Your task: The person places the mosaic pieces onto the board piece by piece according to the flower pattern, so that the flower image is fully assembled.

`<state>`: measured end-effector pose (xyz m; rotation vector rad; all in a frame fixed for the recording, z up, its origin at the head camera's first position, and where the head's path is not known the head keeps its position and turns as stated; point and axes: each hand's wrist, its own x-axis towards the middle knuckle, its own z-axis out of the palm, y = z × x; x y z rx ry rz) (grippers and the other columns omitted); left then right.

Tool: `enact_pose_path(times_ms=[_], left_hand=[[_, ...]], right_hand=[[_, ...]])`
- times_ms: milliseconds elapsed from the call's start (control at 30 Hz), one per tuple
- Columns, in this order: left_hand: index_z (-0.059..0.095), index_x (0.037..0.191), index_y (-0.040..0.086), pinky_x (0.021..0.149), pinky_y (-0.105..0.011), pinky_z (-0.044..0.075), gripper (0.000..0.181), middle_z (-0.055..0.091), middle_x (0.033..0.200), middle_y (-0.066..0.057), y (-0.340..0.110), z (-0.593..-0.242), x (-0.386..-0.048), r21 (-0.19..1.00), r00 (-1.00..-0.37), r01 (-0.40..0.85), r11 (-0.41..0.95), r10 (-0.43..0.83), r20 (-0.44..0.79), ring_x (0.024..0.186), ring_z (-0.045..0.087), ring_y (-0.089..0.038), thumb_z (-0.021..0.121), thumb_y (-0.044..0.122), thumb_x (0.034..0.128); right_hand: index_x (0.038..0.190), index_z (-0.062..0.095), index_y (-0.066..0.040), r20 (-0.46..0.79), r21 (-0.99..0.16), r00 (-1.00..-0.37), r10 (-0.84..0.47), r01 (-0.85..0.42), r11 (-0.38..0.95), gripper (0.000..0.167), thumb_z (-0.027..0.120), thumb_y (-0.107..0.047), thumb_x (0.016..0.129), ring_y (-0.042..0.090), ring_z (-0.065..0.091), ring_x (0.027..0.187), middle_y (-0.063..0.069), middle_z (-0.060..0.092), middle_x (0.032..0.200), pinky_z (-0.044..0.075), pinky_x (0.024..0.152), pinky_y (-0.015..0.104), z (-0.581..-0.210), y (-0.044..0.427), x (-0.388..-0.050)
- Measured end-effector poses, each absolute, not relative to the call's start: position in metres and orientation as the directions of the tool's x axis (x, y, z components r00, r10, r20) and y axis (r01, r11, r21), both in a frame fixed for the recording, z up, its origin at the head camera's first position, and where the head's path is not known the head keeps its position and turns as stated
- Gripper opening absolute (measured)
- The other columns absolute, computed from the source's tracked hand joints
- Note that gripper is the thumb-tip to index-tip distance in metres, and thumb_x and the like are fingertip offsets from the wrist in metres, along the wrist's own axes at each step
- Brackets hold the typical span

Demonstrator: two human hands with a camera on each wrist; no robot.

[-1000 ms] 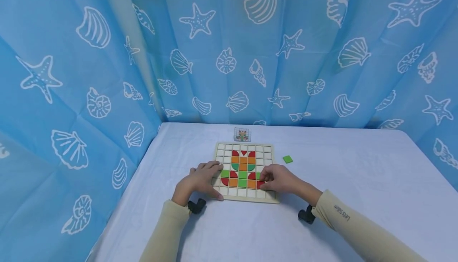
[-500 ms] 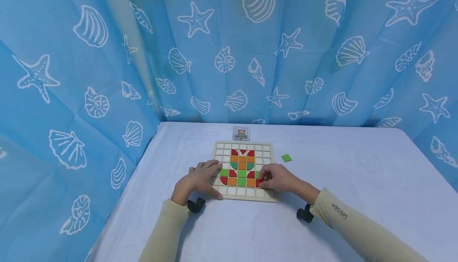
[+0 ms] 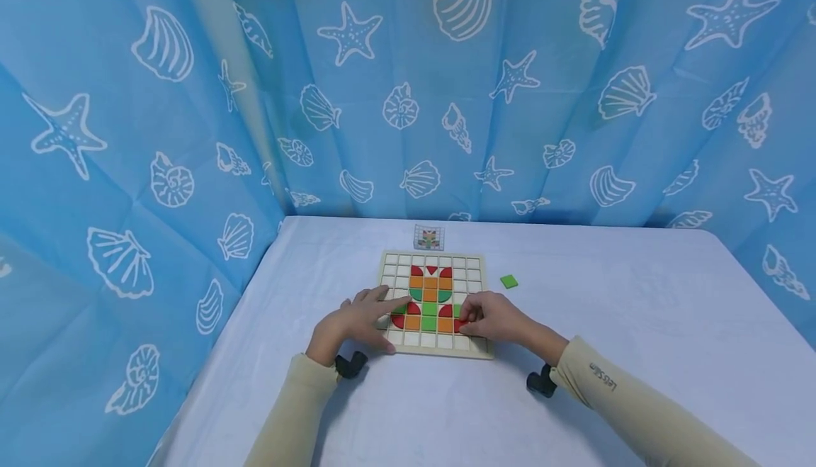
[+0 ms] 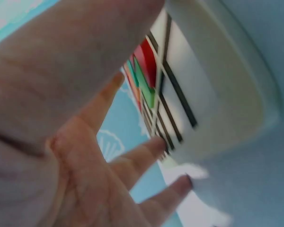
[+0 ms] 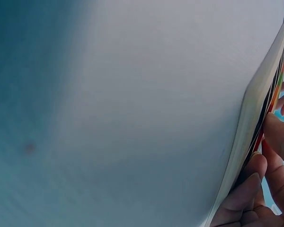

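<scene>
A square wooden grid board [image 3: 440, 353] lies on the table in the head view, with red, orange and green tiles forming a pattern among its white cells. My left hand [image 3: 360, 322] lies spread at the board's left edge. Its thumb is at the near edge, and its index finger reaches over a light green tile [image 3: 401, 309], partly covering it. At the pattern's lower right, my right hand [image 3: 494, 317] pinches a rounded red tile [image 3: 459, 327] set low at its cell. Fingers hide part of that tile; the right wrist view shows thumb and fingertips around its red edge.
A loose green square tile [image 3: 508, 281] lies on the white cloth to the right of the board. Behind the board is a small clear piece [image 3: 429, 238] bearing a similar coloured pattern. A blue shell-print curtain [image 3: 395, 155] hangs along the back and left.
My left index finger has stretched rightward onto the light green tile at the pattern's left. The right hand stays at the red tile, nearly still. The view has shifted slightly.
</scene>
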<state>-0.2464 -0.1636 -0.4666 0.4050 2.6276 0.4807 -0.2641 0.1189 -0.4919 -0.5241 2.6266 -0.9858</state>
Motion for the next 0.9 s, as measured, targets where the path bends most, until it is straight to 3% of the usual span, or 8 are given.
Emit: enact_pose_path(times_ms=[333, 900], left_hand=[[0.037, 0.153, 0.045, 0.116, -0.069, 0.015, 0.083, 0.016, 0.167, -0.012, -0.159, -0.463, -0.244, 0.317, -0.839, 0.228, 0.921, 0.351, -0.415, 0.151, 0.012, -0.042, 0.082, 0.034, 0.0838], [0.043, 0.152, 0.042, 0.115, -0.07, 0.015, 0.081, 0.019, 0.166, -0.012, -0.161, -0.467, -0.245, 0.355, -0.849, 0.216, 0.91, 0.354, -0.392, 0.151, 0.014, -0.041, 0.083, 0.029, 0.0824]], right_hand=[[0.088, 0.068, -0.013, -0.134, -0.675, -0.893, -0.43, -0.236, 0.699, 0.014, 0.081, -0.012, 0.085, 0.015, 0.053, 0.076, -0.001, 0.059, 0.078, 0.046, 0.068, 0.028, -0.492, 0.119, -0.265], [0.092, 0.071, -0.01, -0.135, -0.732, -0.862, -0.488, -0.245, 0.635, 0.011, 0.079, -0.013, 0.087, 0.017, 0.057, 0.079, -0.001, 0.065, 0.083, 0.051, 0.072, 0.03, -0.481, 0.129, -0.272]])
